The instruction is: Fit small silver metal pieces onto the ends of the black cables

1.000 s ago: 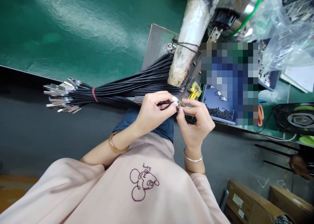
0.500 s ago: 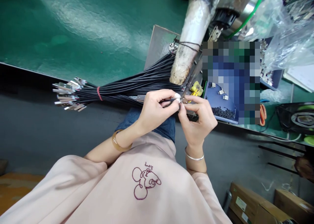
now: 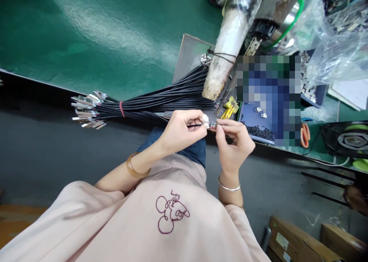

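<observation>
**A:** What do the two hands hold?

**B:** The left hand (image 3: 181, 133) is closed in a pinch on one thin black cable (image 3: 195, 125), and one of its fingertips has a white wrapping. The right hand (image 3: 234, 145) pinches a small metal piece (image 3: 214, 124) against the end of that cable. They meet at the centre of the frame, over the lap, just below the edge of the counter (image 3: 100, 32).

**A:** How is this done well?

**B:** In my judgement, grip the cable close to its tip so it cannot bend, and bring the piece straight in line with it. The piece is tiny and shiny, so it may slip.

**A:** And the materials around?

**B:** The cable bundle (image 3: 161, 101) is smooth, round and black. A red band (image 3: 122, 108) ties it, and flat silvery connectors (image 3: 86, 110) fan out at centre left. The counter is glossy green. A blue tray (image 3: 247, 118) at centre right holds small metal parts and black bits. A pale wrapped pipe (image 3: 227, 51) comes down from the upper right, rough and stained at its mouth.
</observation>
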A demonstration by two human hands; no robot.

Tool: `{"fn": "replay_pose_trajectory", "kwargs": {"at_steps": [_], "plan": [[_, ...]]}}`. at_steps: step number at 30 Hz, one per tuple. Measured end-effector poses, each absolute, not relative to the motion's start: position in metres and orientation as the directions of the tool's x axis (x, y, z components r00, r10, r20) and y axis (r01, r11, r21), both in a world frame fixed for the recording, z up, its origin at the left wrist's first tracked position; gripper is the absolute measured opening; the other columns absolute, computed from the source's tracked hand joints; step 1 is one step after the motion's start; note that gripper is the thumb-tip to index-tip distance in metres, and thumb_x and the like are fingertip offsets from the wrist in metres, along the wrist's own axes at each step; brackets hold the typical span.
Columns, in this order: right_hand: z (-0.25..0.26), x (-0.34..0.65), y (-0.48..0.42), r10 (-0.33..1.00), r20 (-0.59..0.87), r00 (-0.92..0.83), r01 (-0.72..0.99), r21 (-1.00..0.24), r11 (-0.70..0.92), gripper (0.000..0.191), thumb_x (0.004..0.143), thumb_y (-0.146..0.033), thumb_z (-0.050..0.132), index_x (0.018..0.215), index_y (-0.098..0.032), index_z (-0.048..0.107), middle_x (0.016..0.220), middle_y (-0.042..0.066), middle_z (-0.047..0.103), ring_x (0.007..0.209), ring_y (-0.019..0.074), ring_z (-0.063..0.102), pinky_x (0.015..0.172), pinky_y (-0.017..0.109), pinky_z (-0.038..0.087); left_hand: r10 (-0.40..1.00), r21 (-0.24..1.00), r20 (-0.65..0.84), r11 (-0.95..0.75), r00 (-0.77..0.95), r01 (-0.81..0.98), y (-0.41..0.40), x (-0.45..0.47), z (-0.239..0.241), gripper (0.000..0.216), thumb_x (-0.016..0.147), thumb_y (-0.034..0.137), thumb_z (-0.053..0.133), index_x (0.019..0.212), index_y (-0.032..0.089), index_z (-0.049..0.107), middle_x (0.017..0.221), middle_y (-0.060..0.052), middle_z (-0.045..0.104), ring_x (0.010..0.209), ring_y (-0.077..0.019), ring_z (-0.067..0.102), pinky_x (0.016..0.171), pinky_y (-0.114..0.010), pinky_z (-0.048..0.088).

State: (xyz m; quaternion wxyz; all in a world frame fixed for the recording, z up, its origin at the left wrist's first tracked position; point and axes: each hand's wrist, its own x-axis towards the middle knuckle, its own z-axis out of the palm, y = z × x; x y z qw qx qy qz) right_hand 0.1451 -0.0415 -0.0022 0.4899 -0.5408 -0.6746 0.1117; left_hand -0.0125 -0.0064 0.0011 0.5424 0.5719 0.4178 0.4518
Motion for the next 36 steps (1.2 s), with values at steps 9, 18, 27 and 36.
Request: {"fn": "replay_pose_trajectory", "kwargs": {"at_steps": [9, 18, 27, 36], "plan": [[0.01, 0.156, -0.059, 0.884, 0.46, -0.081, 0.807, -0.49, 0.329, 0.01, 0.093, -0.024, 0.068, 0.103, -0.023, 0.068, 0.063, -0.006, 0.059, 0.048, 0.0058, 0.051, 0.052, 0.02, 0.043, 0.857, 0.856, 0.401, -0.477, 0.325, 0.201, -0.015, -0.019, 0.003, 0.014, 0.083, 0.004, 0.058, 0.073, 0.013, 0.063, 0.064, 0.004, 0.048, 0.056, -0.0075, 0.038, 0.054, -0.023, 0.031], [0.013, 0.152, -0.053, 0.954, 0.196, 0.228, 0.382, -0.919, 0.097, 0.021, 0.094, -0.036, 0.062, 0.081, -0.02, 0.06, 0.053, -0.009, 0.044, 0.042, 0.0053, 0.035, 0.043, 0.02, 0.027, 0.809, 0.777, 0.525, -0.583, 0.265, 0.238, -0.018, -0.016, -0.004, 0.016, 0.086, 0.004, 0.056, 0.075, 0.015, 0.06, 0.065, 0.004, 0.049, 0.055, -0.0078, 0.038, 0.054, -0.022, 0.034], [0.012, 0.14, -0.056, 0.981, 0.163, 0.105, 0.539, -0.839, 0.081, 0.022, 0.093, -0.032, 0.061, 0.076, -0.019, 0.062, 0.056, -0.007, 0.045, 0.046, 0.0055, 0.035, 0.046, 0.021, 0.026, 0.835, 0.841, 0.449, -0.516, 0.319, 0.165, -0.018, -0.022, -0.007, 0.011, 0.088, 0.01, 0.058, 0.079, 0.014, 0.063, 0.066, 0.002, 0.054, 0.056, -0.0079, 0.042, 0.054, -0.022, 0.037], [0.019, 0.232, -0.01, 0.941, 0.264, 0.211, 0.857, -0.513, -0.049, 0.015, 0.087, -0.032, 0.066, 0.083, -0.019, 0.072, 0.078, 0.0, 0.068, 0.054, 0.0082, 0.043, 0.056, 0.025, 0.036, 0.832, 0.971, -0.039, 0.162, 0.553, -0.175, 0.007, -0.031, -0.002, 0.01, 0.082, 0.021, 0.07, 0.082, 0.012, 0.066, 0.065, 0.001, 0.061, 0.056, -0.0066, 0.052, 0.054, -0.018, 0.043]]}}
